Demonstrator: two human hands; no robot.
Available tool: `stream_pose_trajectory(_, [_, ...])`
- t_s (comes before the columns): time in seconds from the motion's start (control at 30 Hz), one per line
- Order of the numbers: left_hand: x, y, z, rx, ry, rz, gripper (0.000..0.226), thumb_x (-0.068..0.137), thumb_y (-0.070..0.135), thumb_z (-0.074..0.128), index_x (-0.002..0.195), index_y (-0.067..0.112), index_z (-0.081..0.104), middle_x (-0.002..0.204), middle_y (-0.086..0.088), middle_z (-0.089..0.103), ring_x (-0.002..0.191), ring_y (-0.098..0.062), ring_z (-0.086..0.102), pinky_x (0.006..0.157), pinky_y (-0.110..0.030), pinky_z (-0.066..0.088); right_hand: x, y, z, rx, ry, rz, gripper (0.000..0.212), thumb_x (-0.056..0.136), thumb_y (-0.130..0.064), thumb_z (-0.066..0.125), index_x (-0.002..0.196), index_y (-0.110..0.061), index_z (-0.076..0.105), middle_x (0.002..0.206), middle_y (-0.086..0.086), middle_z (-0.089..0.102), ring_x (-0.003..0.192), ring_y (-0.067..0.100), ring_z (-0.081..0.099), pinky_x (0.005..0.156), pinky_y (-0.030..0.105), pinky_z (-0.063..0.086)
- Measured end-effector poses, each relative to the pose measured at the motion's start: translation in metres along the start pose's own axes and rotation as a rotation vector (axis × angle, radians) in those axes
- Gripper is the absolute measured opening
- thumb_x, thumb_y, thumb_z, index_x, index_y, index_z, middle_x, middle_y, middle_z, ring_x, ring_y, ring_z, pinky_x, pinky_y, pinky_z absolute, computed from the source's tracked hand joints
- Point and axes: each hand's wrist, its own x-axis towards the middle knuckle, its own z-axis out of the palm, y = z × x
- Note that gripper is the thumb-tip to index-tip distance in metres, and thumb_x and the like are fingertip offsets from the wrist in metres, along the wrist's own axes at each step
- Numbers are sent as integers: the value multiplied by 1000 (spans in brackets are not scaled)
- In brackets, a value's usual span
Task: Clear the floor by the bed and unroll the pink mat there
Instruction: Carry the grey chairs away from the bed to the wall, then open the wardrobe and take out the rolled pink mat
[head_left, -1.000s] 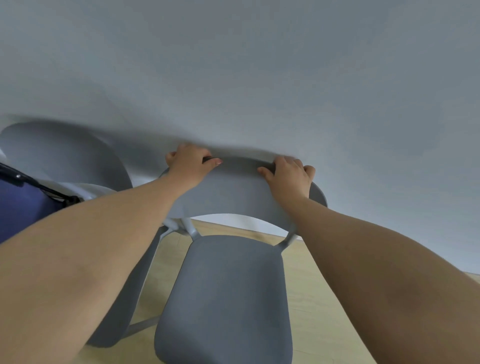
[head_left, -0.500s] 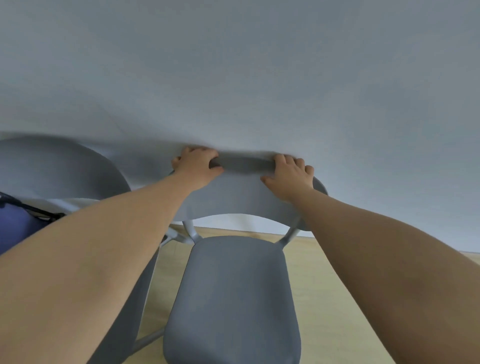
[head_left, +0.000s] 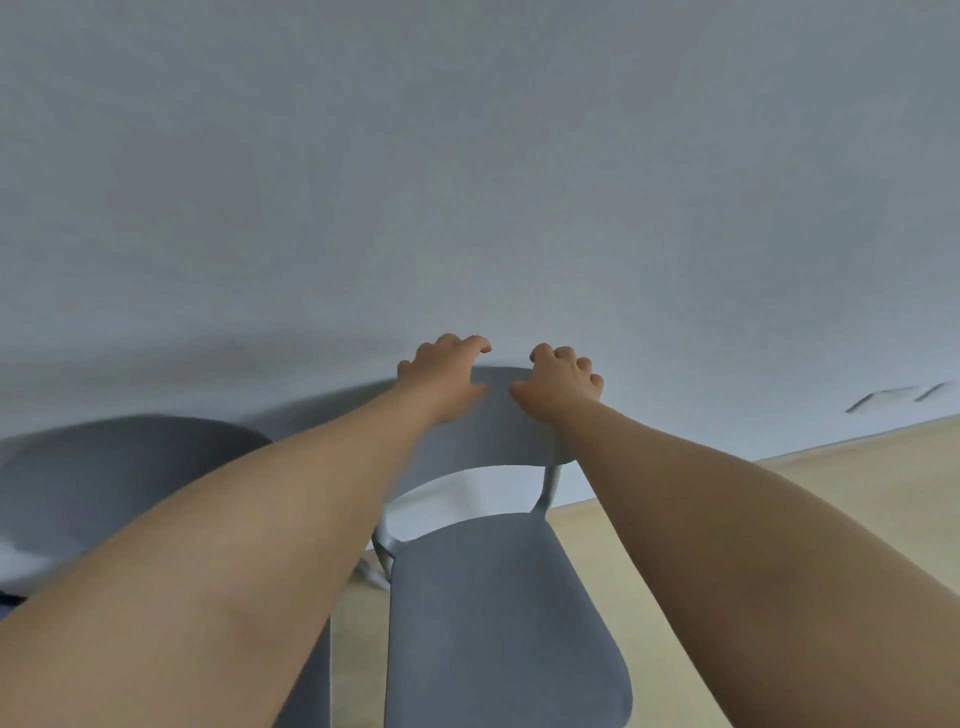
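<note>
Grey chair (head_left: 498, 597): matte seat with rounded corners, curved backrest on thin pale struts. It stands on pale wood floor (head_left: 841, 499), backrest close to plain grey-blue wall (head_left: 467, 156), centre of shot. Second grey chair (head_left: 130, 467) at left, blurry, lower part hidden behind forearm. Seat's near edge cut off by frame. Smudgy marks low on wall at right, can't make out. Left hand (head_left: 441, 376) and right hand (head_left: 563, 382) hold backrest top, close together: fingers hooked over rim, thumbs on near face.
</note>
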Motion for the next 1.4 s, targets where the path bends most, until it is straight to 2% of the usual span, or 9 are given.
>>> stream_pose_trajectory(0.3, [-61, 43, -49, 39, 68, 148, 50, 92, 31, 53, 139, 28, 36, 144, -4, 35, 128, -27, 41, 104, -42, 37, -76, -3, -50, 61, 132, 68, 49, 93, -31, 46, 139, -16, 37, 141, 8, 38, 129, 29, 35, 102, 37, 30])
stream_pose_trajectory(0.6, [-90, 119, -69, 96, 127, 320, 50, 93, 32, 53, 140, 25, 36, 144, -6, 36, 125, -28, 45, 102, -42, 39, -130, 47, -104, 86, 296, 153, 50, 92, -32, 46, 138, -16, 37, 140, 8, 40, 128, 29, 36, 100, 37, 31])
stream_pose_trajectory(0.77, [-100, 196, -79, 155, 175, 462, 51, 93, 31, 51, 141, 25, 35, 145, -5, 35, 127, -28, 43, 100, -41, 38, -165, 102, -153, 93, 421, 213, 48, 92, -31, 47, 138, -18, 38, 139, 6, 42, 128, 28, 37, 101, 37, 30])
stream_pose_trajectory(0.97, [-128, 305, -75, 99, 182, 600, 51, 92, 25, 51, 140, 25, 35, 144, -5, 35, 125, -28, 44, 101, -42, 40, -218, 185, -204, 75, 545, 308, 47, 92, -31, 47, 137, -18, 40, 137, 6, 44, 127, 27, 37, 101, 37, 30])
stream_pose_trajectory(1.27, [-192, 479, -23, 7, 142, 826, 51, 90, 23, 51, 139, 25, 37, 142, -5, 37, 123, -27, 45, 103, -43, 40, -320, 341, -264, 44, 695, 482, 47, 92, -31, 47, 137, -20, 41, 136, 5, 45, 127, 28, 37, 100, 38, 31])
stream_pose_trajectory(1.4, [-209, 533, 3, -14, 101, 888, 51, 90, 23, 52, 139, 25, 37, 142, -5, 37, 124, -26, 45, 104, -43, 39, -348, 401, -278, 40, 711, 558, 47, 92, -33, 49, 136, -20, 42, 135, 6, 46, 128, 28, 37, 101, 39, 32])
